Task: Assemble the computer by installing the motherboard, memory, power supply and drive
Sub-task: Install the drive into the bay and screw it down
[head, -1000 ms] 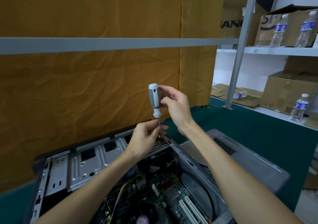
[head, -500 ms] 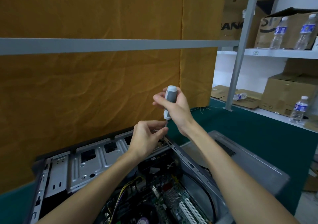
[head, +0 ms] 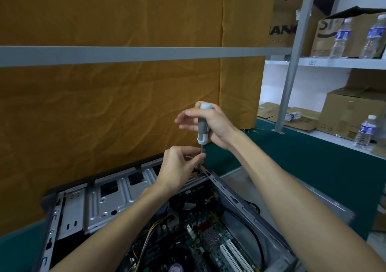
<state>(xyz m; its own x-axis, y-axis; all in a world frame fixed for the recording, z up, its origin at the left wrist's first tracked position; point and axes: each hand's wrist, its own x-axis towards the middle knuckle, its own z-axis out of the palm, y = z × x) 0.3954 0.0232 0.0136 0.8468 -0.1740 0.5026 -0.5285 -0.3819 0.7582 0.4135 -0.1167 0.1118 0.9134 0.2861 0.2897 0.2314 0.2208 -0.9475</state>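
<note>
An open grey computer case (head: 236, 198) lies on the green bench, with the green motherboard (head: 208, 236) inside and a metal drive cage (head: 104, 200) at its far side. My right hand (head: 215, 123) grips the grey-and-white handle of a screwdriver (head: 203, 127) held upright over the case's far right corner. Below it, my left hand (head: 181, 167) pinches the thin shaft near the tip with thumb and forefinger. The tip and any screw are hidden behind my left fingers.
An orange cloth (head: 117, 104) hangs close behind the case, crossed by a grey rail (head: 125, 54). A grey side panel (head: 292, 190) lies right of the case. Shelves at the right hold cardboard boxes (head: 353, 112) and water bottles (head: 364, 132).
My right hand has shifted its hold round the screwdriver handle, fingers now spread to the left, and the tool has straightened upright. My left hand stays pinched at the shaft.
</note>
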